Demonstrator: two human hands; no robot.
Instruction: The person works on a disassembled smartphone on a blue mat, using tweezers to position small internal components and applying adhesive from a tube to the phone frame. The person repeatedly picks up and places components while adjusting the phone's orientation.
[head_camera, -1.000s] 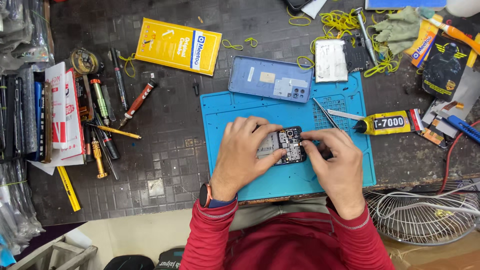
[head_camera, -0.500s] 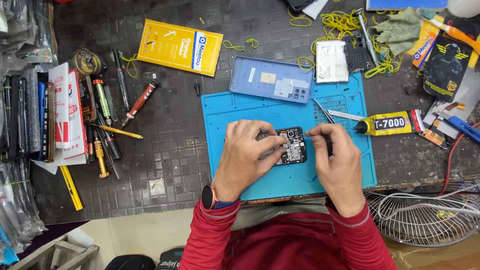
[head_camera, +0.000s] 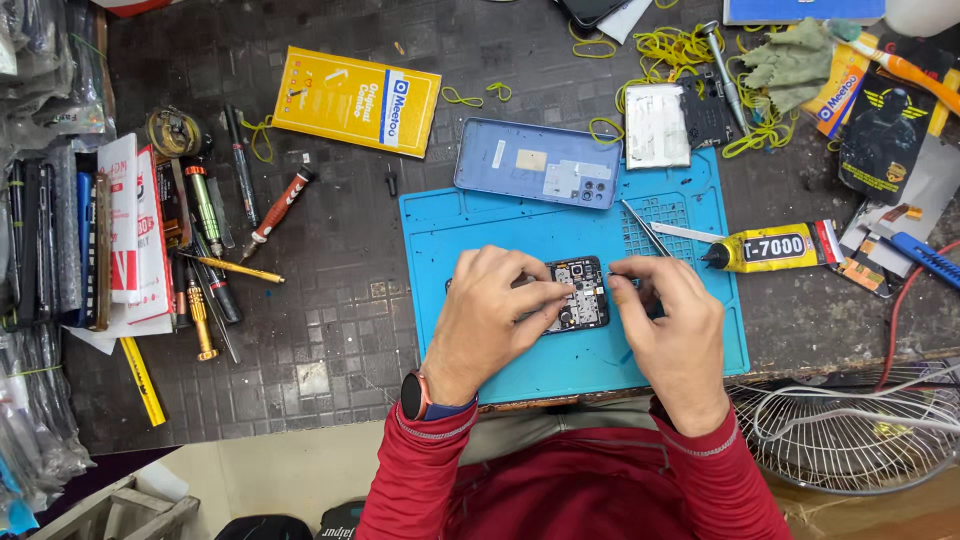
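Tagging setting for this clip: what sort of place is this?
Most likely a phone repair bench. Both hands, left hand and right hand, work on an opened phone on a blue repair mat, with a detached back cover, screwdrivers and a glue tube nearby.

Bare blue mat (head_camera: 480, 215) left; tweezers (head_camera: 647, 227), glue tube (head_camera: 775, 246) crowd right.

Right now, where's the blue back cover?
Head view: the back cover lies at the mat's top edge, above both hands, between the yellow box on its left and a white pack on its right.
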